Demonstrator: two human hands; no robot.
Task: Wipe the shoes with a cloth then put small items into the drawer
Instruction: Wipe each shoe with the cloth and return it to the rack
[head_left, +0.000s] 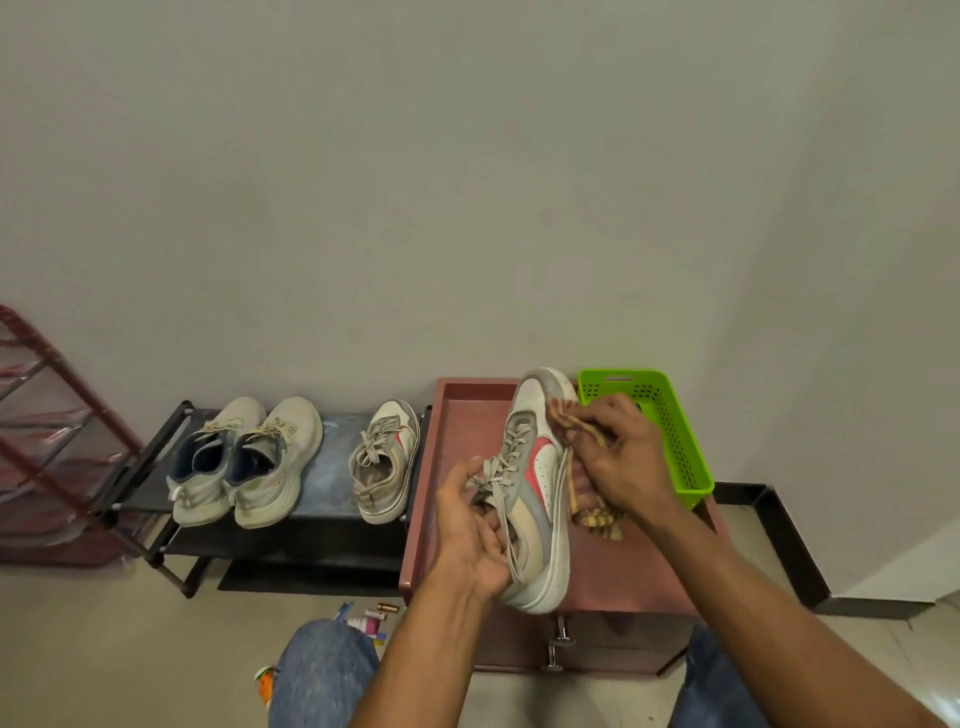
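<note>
Head view: left hand (470, 525) grips the grey-and-white sneaker with the red stripe (535, 488) at its heel opening, fingers curled inside the collar near the laces; shoe held tilted, toe pointing away, above the reddish-brown drawer unit (457, 415). Right hand (623, 452) clutches a striped yellow-brown cloth (587, 467) and presses it against the shoe's right side near the toe; the cloth's loose end hangs below the hand. Matching sneaker (384, 460) sits on the low black rack (332, 467) to the left, just beside the drawer unit. Pair of pale grey running shoes (244, 462) stands further left on the same rack. Green plastic basket (670, 415) rests on the drawer unit's back right corner, against the wall. Small items (371, 618) lie on the floor by the person's left knee. Drawer handles (558, 644) visible on the unit's front; drawers look closed.
</note>
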